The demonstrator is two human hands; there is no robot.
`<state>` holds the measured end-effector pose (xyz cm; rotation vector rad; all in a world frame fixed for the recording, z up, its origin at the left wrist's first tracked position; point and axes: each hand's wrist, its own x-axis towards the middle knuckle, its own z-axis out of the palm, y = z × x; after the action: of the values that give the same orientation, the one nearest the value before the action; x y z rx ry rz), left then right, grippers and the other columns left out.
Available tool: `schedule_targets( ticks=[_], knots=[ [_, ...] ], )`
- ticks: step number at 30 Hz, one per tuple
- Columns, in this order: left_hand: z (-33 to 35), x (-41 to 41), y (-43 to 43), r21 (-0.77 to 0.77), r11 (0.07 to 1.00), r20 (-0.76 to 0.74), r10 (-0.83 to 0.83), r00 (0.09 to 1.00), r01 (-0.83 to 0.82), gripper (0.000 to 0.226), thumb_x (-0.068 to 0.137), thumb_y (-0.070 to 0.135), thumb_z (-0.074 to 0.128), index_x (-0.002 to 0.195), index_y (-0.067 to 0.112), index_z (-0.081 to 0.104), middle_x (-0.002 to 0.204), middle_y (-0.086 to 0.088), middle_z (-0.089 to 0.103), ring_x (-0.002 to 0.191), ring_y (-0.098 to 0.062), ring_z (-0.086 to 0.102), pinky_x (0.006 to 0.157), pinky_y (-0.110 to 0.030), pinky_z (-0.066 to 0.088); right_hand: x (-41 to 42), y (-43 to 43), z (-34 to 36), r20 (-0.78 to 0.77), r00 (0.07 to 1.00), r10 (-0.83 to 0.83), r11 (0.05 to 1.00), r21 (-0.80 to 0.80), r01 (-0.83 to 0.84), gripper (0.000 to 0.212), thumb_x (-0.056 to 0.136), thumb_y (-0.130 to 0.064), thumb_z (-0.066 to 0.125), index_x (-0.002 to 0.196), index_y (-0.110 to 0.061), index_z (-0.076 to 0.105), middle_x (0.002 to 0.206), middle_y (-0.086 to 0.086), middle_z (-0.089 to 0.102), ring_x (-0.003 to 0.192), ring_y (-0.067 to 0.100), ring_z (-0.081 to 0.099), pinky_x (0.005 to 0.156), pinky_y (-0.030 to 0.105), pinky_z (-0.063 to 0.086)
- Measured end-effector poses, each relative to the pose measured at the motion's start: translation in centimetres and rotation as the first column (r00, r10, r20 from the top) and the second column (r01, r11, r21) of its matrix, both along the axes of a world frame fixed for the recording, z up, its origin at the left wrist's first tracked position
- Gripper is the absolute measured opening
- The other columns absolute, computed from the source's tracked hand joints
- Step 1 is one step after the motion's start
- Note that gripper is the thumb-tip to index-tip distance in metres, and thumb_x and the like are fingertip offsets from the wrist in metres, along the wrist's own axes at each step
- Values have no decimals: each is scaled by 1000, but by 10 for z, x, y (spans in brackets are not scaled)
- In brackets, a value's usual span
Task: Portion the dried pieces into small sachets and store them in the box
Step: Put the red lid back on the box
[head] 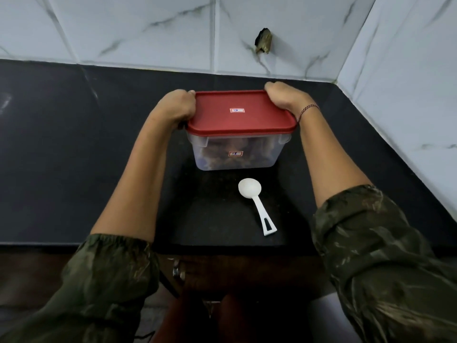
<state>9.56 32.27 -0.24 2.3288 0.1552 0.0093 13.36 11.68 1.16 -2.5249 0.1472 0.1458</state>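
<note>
as left hand (176, 107) & right hand (284, 97) curl round lid (239, 112) edges, scoop (254, 199) lies in front.

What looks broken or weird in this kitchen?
The white wall has a dark, ragged hole behind the box, like a broken tile. Nothing else stands out: the red lid sits flat on the box, and the white spoon lies on the black counter with nothing spilled.

Even, dimmish light, soft shadow round box (249, 162), wide-angle bowing at edges, sleeves (395, 268) perhaps blurred.
</note>
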Motion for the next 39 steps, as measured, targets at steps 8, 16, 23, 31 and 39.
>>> schedule_targets(
  ticks=[8, 16, 23, 31, 39],
  knots=[
    [-3, -5, 6, -51, 998, -3, 33, 999, -33, 49, 103, 31, 24, 109, -5, 56, 75, -14, 51, 57, -25, 47, 58, -33, 43, 3, -5, -5, 115, 987, -116, 993, 34, 113, 61, 102, -46, 22, 124, 1, 54, 131, 16, 54, 119, 29, 50, 93, 30, 37],
    [-10, -20, 18, -10, 985, 83, 175, 981, -175, 48, 96, 23, 24, 64, 2, 52, 59, -12, 53, 59, -28, 52, 74, -35, 47, -36, -17, -1, -75, 997, -34, 986, 161, 46, 69, 92, -66, 21, 83, -7, 55, 71, 12, 66, 55, 17, 63, 54, 24, 55],
    [-6, -37, 48, 242, 958, 21, 156, 987, -157, 63, 89, 44, 19, 83, 2, 66, 75, -11, 69, 84, -33, 62, 94, -44, 47, -31, 12, -25, 61, 992, -114, 959, 267, 94, 46, 101, -41, 20, 88, -11, 52, 69, 5, 55, 54, 14, 50, 53, 25, 40],
    [21, -40, 65, 361, 932, -151, 78, 985, -19, 70, 89, 62, 29, 75, 5, 67, 64, -8, 70, 73, -26, 65, 96, -43, 47, -19, 39, -23, 121, 993, -4, 975, 219, -23, 38, 103, -33, 22, 73, -23, 44, 71, -6, 45, 66, 10, 45, 60, 21, 33],
    [2, -35, 43, 210, 975, 4, 67, 998, -67, 60, 104, 40, 21, 138, -5, 41, 147, -26, 37, 136, -37, 34, 111, -39, 27, -14, 64, -14, 112, 989, 96, 967, 227, -119, 41, 103, -32, 30, 103, -7, 62, 77, 1, 58, 70, 13, 52, 72, 26, 44]
  ],
)
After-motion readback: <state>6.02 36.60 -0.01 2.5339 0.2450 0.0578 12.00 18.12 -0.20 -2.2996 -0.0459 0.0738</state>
